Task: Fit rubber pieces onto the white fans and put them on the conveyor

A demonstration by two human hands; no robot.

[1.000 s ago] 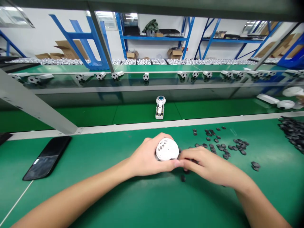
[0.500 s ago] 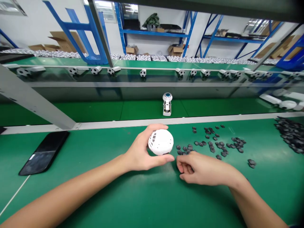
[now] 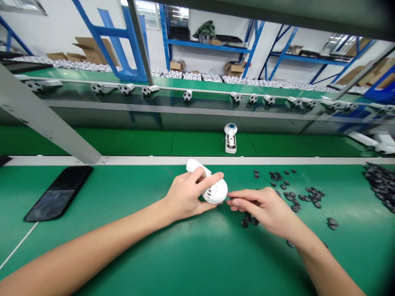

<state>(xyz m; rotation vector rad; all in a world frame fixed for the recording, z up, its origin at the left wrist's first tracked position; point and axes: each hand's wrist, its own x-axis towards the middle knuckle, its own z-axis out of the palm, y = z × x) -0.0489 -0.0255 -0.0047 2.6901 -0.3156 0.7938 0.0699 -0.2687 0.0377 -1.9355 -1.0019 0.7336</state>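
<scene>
My left hand (image 3: 188, 193) grips a white plastic housing (image 3: 217, 191) with a round slotted head and a handle that points up and left. Close to the right edge of that round head, my right hand (image 3: 262, 205) has its thumb and fingers pinched together. Whatever lies between those fingertips is too small to make out. Small black pieces (image 3: 248, 220) lie on the green table just below my right hand, and more black pieces (image 3: 290, 195) are scattered to its right.
A black phone (image 3: 58, 193) lies at the left. Beyond the pale rail (image 3: 160, 160), a white device (image 3: 231, 139) rests on the green belt. A dark heap (image 3: 381, 185) sits at far right. A metal post (image 3: 52, 119) slants at left.
The white housing has turned in my left hand, so its handle now shows. My right hand has risen to the housing's edge with its fingers extended into a pinch. The view has shifted slightly.
</scene>
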